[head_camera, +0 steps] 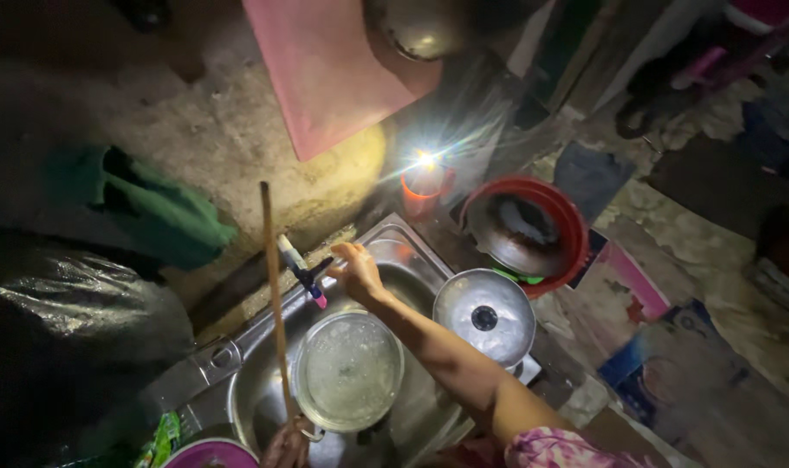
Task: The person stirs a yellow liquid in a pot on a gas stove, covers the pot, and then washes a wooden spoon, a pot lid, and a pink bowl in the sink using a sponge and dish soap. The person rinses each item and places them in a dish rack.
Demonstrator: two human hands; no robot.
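1. The right hand is reaching across the steel sink to the tap at its back edge; its fingers are curling loosely at the tap's dark handle, touching or just short of it, and I cannot tell whether they are gripping it.
2. The left hand is showing only partly at the bottom edge; its fingers are closing around the lower end of a long wooden stick, which is standing nearly upright beside the pot.
3. The pot is sitting in the sink basin, below the tap's spout, with cloudy water or foam in it; a metal lid is lying on the rim to its right, and a red basin holding a dark pan is standing beyond that, near a small bright lamp.
4. Judging from this, the step in hand is working the tap over the pot; the next move is calling for a firm hold on the handle while the stick is being kept steady and clear of the spout.
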